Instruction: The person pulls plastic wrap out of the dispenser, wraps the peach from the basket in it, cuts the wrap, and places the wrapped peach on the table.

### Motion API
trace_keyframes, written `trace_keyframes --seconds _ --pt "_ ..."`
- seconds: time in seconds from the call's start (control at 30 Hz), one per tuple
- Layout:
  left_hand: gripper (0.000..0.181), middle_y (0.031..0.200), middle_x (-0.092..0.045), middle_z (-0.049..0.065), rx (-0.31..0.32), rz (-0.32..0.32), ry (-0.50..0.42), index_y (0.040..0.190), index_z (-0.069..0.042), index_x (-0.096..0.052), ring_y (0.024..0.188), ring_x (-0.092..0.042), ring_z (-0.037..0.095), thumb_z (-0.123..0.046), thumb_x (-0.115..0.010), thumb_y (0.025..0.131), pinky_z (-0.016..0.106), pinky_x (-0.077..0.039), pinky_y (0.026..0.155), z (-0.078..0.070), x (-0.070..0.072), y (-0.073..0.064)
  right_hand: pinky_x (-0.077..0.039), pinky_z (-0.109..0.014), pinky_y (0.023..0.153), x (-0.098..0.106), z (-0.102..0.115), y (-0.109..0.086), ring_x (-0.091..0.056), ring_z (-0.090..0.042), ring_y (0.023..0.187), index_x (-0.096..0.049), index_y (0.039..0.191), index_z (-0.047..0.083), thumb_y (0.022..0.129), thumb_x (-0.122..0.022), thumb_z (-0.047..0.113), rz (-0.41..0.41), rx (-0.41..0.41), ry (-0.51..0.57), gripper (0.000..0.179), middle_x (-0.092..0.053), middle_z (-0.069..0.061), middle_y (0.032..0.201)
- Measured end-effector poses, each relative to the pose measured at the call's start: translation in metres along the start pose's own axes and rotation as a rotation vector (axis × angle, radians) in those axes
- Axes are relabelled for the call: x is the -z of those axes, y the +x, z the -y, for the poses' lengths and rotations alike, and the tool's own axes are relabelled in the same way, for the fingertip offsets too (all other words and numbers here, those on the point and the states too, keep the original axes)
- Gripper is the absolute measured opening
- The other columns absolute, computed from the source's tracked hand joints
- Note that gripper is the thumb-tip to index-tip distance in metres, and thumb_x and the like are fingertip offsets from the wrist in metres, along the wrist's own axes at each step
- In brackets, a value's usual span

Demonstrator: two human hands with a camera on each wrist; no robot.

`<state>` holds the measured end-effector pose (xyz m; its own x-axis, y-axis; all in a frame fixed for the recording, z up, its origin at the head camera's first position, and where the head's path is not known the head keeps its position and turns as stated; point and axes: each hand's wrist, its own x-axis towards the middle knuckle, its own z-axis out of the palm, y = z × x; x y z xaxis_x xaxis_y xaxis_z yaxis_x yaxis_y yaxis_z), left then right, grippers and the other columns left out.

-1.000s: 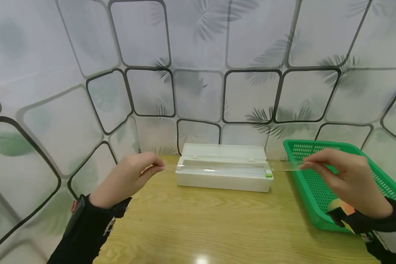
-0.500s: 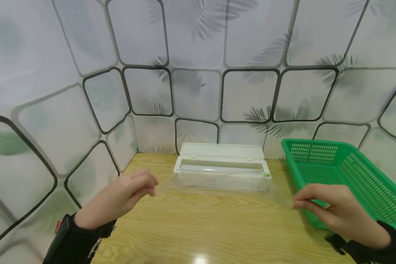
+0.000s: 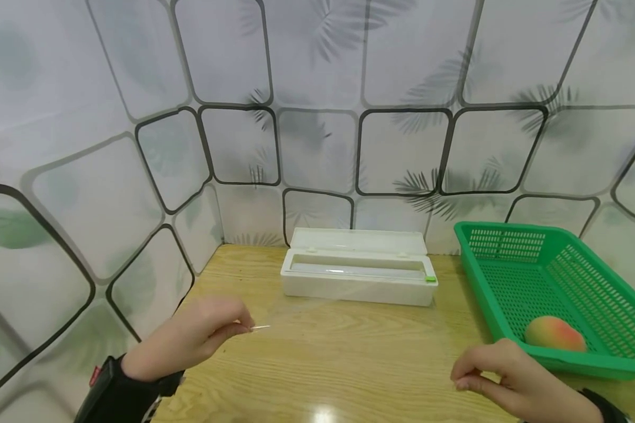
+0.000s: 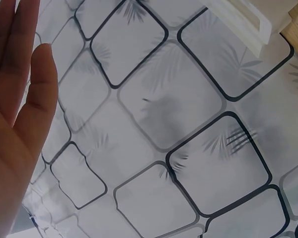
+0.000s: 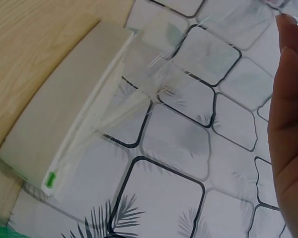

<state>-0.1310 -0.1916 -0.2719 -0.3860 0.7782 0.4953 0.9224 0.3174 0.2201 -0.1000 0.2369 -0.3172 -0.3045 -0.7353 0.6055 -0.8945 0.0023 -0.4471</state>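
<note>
A long white cling film dispenser [image 3: 357, 292] stands at the back of the table, its lid [image 3: 358, 242] raised and a roll [image 3: 357, 271] inside. From it a sheet of clear cling film [image 3: 349, 320] stretches forward between both hands. My left hand [image 3: 196, 338] pinches one front corner, where the film's edge glints white at the fingertips. At the other corner my right hand [image 3: 500, 376] pinches between thumb and forefinger. In the right wrist view the see-through film [image 5: 161, 67] runs from the dispenser's edge toward that hand. The left wrist view cuts off the left fingertips.
A green slider [image 3: 430, 279] sits at the dispenser's right end. To the right is a green mesh basket [image 3: 478, 299] holding a yellow-red peach-like fruit [image 3: 555, 333]. A patterned wall covering [image 3: 317, 147] borders the wooden table [image 3: 275, 376] behind and at left.
Both hands have moved down and toward the body, drawing the cling film out of the dispenser and over the table. The fruit in the basket has come into full view.
</note>
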Motion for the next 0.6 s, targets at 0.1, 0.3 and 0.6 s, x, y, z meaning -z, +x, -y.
trace_keyframes --seconds 0.1,0.3,0.6 --pt "0.014 0.076 -0.054 -0.007 -0.022 0.018 -0.017 0.087 -0.015 -0.055 0.065 -0.049 0.002 -0.003 -0.058 0.083 0.011 -0.039 0.061 -0.001 -0.008 -0.001 -0.041 -0.010 0.055 -0.002 -0.003 -0.007 -0.049 -0.002 0.063 -0.054 0.094 0.010 0.078 -0.058 -0.011 0.063 -0.051 0.029 0.027 -0.055 0.003 0.078" --pt "0.023 0.070 -0.048 -0.012 -0.017 0.137 -0.080 0.080 -0.018 -0.051 0.059 -0.037 -0.004 0.003 -0.059 0.080 0.006 -0.033 0.057 -0.007 -0.025 -0.002 -0.039 -0.007 0.056 -0.004 -0.006 -0.016 -0.048 0.000 0.063 -0.052 0.090 0.014 0.078 -0.058 -0.011 0.155 -0.120 0.047 0.029 -0.052 0.006 0.074" --pt "0.017 0.067 -0.041 -0.016 0.130 0.361 -0.136 0.075 -0.020 -0.049 0.057 -0.032 -0.005 -0.009 -0.057 0.085 0.008 -0.030 0.052 -0.009 -0.054 -0.010 -0.036 -0.005 0.055 -0.011 -0.015 -0.033 -0.042 0.009 0.064 -0.053 0.086 0.018 0.084 -0.057 -0.001 0.295 -0.230 0.025 0.020 -0.050 0.009 0.068"
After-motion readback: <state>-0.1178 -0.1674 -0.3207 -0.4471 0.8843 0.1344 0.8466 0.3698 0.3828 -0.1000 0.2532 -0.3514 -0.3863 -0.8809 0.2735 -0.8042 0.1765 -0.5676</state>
